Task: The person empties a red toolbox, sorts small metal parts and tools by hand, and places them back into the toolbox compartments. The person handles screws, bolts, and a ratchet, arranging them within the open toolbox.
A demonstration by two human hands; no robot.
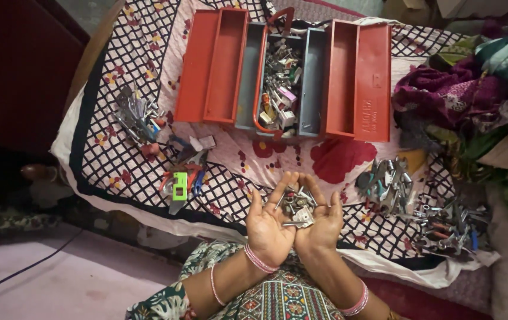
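My left hand (267, 224) and my right hand (322, 224) are held side by side, palms up, cupped together over the edge of the bed. Across both palms lies a small heap of metal hardware (297, 207), bolts, nuts and small fittings. Beyond the hands an open red cantilever toolbox (360, 77) stands on the patterned bedsheet, its side trays spread out and its grey middle compartment (280, 83) full of small parts.
Piles of tools lie on the sheet: spanners and metal pieces (136, 115) at the left, pliers and a green-handled tool (180, 184) nearer, metal tools (385, 184) and more spanners (452, 228) at the right. Crumpled clothes (473, 89) are heaped at the far right.
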